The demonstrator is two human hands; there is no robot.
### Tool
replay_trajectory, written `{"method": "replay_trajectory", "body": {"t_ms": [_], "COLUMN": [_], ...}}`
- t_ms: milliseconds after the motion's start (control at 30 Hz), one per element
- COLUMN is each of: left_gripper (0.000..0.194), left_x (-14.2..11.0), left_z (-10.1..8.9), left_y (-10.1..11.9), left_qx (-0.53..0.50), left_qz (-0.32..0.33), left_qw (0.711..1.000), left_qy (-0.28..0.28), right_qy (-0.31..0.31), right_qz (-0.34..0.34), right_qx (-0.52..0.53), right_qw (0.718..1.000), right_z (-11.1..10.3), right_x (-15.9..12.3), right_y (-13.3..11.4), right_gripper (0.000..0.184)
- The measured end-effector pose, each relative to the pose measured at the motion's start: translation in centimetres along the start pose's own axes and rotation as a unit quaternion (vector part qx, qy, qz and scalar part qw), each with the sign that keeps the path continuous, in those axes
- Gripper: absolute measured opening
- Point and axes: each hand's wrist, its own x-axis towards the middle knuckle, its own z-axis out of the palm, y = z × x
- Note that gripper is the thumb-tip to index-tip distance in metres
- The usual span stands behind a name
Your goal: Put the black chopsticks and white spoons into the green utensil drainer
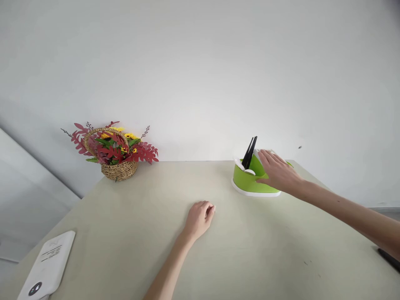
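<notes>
On the right side of the table stands a green utensil holder [248,180] with a white base. Black chopsticks [249,154] lean up out of its left part, beside white spoons [239,163] at the rim. My right hand [276,171] lies over the holder's right part, fingers stretched out and thumb spread along the front. Something white [256,153] shows at the fingertips, mostly hidden by the hand; whether I touch it I cannot tell. My left hand [200,217] rests on the table near the middle, its fingers curled in with nothing visible in them.
A wicker basket [120,171] of red leaves and yellow flowers stands at the back left by the wall. A white device [50,264] with a round dark display lies at the front left. A dark object [389,260] shows at the right edge.
</notes>
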Motion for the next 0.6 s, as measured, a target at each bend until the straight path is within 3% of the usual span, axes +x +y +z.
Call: {"method": "replay_trajectory", "body": {"t_ms": [367,600], "left_gripper": [0.029,0.029], "left_x": [0.0,0.0], "left_z": [0.0,-0.1], "left_y": [-0.1,0.1], "left_qx": [0.002,-0.003], "left_qz": [0.001,0.003], "left_qw": [1.0,1.0], "left_qy": [-0.001,0.0], "right_qy": [-0.014,-0.02], "right_qz": [0.051,0.066], "right_qx": [0.024,0.025], "right_qw": [0.998,0.997], "right_z": [1.8,1.0], "right_x": [-3.1,-5.3], "right_y": [9.6,12.7], "right_gripper": [0.095,0.089]}}
